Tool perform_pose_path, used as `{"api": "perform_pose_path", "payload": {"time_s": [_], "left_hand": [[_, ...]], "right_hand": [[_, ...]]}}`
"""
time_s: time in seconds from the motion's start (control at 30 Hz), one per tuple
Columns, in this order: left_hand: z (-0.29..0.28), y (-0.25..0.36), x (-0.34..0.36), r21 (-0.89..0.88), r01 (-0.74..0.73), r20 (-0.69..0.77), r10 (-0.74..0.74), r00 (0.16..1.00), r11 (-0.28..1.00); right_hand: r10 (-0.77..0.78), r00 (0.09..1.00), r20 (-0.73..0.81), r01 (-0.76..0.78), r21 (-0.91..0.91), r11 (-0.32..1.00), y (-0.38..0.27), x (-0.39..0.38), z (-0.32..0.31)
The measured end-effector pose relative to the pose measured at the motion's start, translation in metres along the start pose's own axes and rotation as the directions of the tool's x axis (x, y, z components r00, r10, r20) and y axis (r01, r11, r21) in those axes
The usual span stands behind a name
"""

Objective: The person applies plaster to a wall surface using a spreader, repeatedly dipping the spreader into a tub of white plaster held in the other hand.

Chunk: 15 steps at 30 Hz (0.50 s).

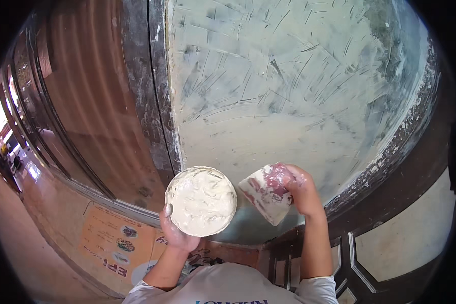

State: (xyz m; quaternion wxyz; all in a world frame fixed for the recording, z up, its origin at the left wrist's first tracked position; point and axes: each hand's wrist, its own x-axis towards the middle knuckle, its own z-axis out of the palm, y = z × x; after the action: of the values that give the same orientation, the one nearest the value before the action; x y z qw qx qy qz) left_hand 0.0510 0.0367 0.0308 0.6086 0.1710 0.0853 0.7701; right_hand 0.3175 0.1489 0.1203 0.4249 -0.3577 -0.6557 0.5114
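The left hand holds a tub of pale paste, its underside hidden, while the right hand grips a scraper partly masked by smears.

Left hand: fingers mostly hidden beneath the round tub, whose underside is out of sight. Right hand covers one end of the pink spreader (paste hides some of its face too). Plastered panel cut off at top, shirt at bottom. Far-left background items: blurred, too small to tell.
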Motion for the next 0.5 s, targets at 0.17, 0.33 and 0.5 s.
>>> {"api": "perform_pose_path", "payload": {"time_s": [0.17, 0.33, 0.5], "left_hand": [[0.002, -0.006, -0.006, 0.198, -0.083, -0.013, 0.087, 0.996, 0.977], [-0.006, -0.009, -0.011, 0.247, -0.126, -0.034, 0.139, 0.99, 0.961], [-0.012, -0.007, -0.01, 0.231, -0.108, -0.055, 0.123, 0.991, 0.967]], "right_hand": [[-0.189, 0.981, 0.047, 0.194, -0.359, 0.913, 0.001, 0.005, 0.016], [-0.127, 0.992, -0.008, 0.12, -0.276, 0.954, -0.017, -0.003, 0.031], [-0.126, 0.991, 0.049, 0.136, -0.342, 0.93, -0.014, 0.0, 0.041]]}}
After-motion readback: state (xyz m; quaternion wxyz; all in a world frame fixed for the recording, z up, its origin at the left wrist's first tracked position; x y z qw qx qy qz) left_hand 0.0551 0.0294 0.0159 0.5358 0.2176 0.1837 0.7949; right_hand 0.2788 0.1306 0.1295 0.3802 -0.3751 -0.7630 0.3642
